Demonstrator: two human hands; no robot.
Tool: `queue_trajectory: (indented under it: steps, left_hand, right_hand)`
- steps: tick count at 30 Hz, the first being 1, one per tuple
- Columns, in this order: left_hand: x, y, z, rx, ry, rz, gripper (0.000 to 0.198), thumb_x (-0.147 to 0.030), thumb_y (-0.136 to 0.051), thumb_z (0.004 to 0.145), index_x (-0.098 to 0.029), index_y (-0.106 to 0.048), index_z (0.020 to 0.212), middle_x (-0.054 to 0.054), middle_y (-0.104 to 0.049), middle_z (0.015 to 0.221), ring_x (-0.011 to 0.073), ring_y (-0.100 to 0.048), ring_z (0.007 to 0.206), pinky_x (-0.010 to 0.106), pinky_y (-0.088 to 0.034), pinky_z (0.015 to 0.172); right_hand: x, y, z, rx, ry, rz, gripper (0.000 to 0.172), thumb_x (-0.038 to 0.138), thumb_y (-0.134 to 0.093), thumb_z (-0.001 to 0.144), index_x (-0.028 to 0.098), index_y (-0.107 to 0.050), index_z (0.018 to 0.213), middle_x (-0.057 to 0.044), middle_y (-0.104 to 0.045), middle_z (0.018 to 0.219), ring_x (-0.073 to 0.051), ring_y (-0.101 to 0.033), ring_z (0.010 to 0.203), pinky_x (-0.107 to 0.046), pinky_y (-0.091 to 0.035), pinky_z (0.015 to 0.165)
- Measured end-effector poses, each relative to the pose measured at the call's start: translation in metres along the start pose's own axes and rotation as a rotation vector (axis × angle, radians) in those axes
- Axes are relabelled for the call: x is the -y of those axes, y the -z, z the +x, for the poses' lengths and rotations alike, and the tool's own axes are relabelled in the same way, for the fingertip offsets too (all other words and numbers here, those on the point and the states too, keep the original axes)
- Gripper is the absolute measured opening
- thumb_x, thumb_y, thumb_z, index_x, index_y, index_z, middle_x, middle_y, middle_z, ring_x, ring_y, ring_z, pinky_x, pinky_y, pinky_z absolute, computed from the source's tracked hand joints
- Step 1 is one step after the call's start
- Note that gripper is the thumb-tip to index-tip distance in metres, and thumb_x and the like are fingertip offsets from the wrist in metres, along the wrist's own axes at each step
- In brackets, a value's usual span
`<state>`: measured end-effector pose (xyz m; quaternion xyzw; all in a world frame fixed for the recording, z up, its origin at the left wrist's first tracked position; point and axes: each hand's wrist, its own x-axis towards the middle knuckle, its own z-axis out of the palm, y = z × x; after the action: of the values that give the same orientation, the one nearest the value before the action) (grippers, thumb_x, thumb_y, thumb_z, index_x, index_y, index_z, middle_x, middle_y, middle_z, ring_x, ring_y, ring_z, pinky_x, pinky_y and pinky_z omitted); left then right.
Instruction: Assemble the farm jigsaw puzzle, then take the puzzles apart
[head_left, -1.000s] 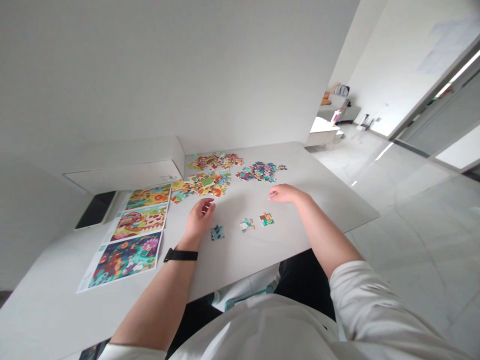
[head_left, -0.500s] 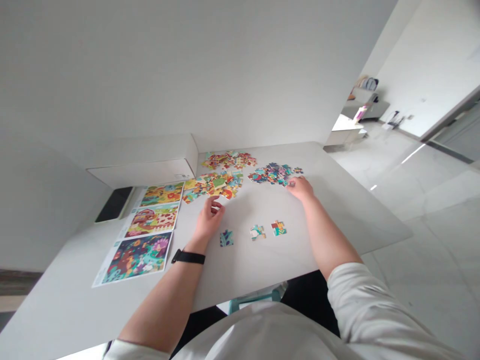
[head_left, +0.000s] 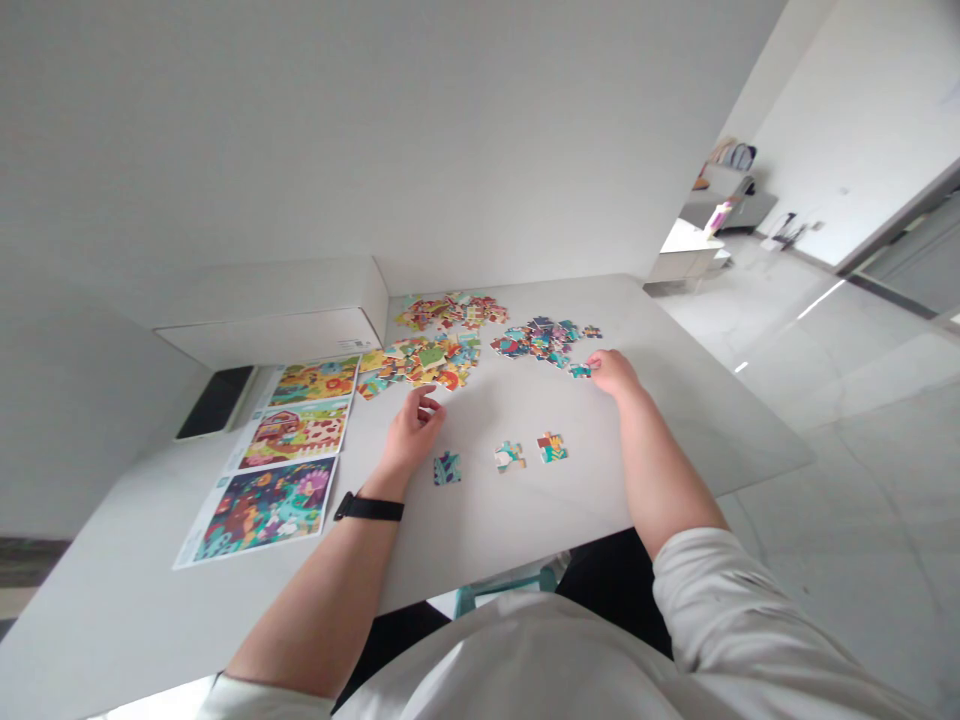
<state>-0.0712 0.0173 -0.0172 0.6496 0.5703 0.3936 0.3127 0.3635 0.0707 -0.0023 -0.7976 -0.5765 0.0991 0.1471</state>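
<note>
My right hand (head_left: 617, 374) pinches the edge of a teal puzzle piece (head_left: 580, 370) beside the front right of the dark purple-and-teal puzzle pile (head_left: 541, 340). My left hand (head_left: 415, 425), with a black band on its wrist, rests on the table with loosely curled fingers, apart and holding nothing. Just beyond its fingertips is the yellow-and-green puzzle pile (head_left: 431, 360). Three loose pieces lie in a row nearer to me: a dark blue leafy piece (head_left: 447, 468), a white-and-teal piece (head_left: 509, 457) and an orange, brown and teal piece (head_left: 552, 447).
A red-and-yellow puzzle pile (head_left: 454, 311) sits at the back by the wall. On the left lie a sheet with three printed pictures (head_left: 270, 505) and a dark-screened phone (head_left: 216, 404). A white box (head_left: 300, 335) stands behind them. The table's right edge borders a tiled floor.
My right hand has moved slightly right and away from the dark pile, drawing a teal piece out to its edge. My left hand stays in place. The view has shifted a little.
</note>
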Motion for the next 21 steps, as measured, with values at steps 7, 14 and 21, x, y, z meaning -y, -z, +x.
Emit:
queue_trajectory:
  steps: [7,14,21]
  left_hand:
    - [-0.0002,0.0002,0.0003,0.0,0.004,0.028,0.05,-0.043,-0.064,0.085,-0.024,-0.061,0.132,0.003,-0.071,0.101,0.0156,-0.063,0.072,0.03,-0.053,0.07]
    - [-0.0001,0.0002,0.0003,0.01,0.002,0.047,0.05,-0.044,-0.063,0.086,-0.023,-0.062,0.132,0.003,-0.071,0.099,0.0155,-0.062,0.071,0.03,-0.053,0.069]
    - [-0.0016,0.0016,0.0005,0.011,0.004,0.083,0.051,-0.044,-0.062,0.086,-0.023,-0.063,0.132,0.003,-0.072,0.1,0.0166,-0.063,0.073,0.031,-0.054,0.073]
  right_hand:
    - [0.0005,0.0,0.0001,-0.012,0.023,0.014,0.03,0.029,-0.073,0.093,0.023,-0.081,0.121,-0.009,-0.078,0.124,-0.022,-0.073,0.108,-0.027,-0.053,0.093]
    - [0.0024,-0.0029,-0.0002,-0.001,0.053,-0.011,0.038,0.039,-0.081,0.089,0.024,-0.08,0.124,-0.009,-0.076,0.126,-0.023,-0.072,0.109,-0.027,-0.053,0.093]
    - [0.0055,-0.0054,0.0053,-0.119,-0.039,0.017,0.032,0.024,-0.06,0.102,0.025,-0.077,0.129,-0.011,-0.074,0.132,-0.024,-0.07,0.115,-0.032,-0.053,0.1]
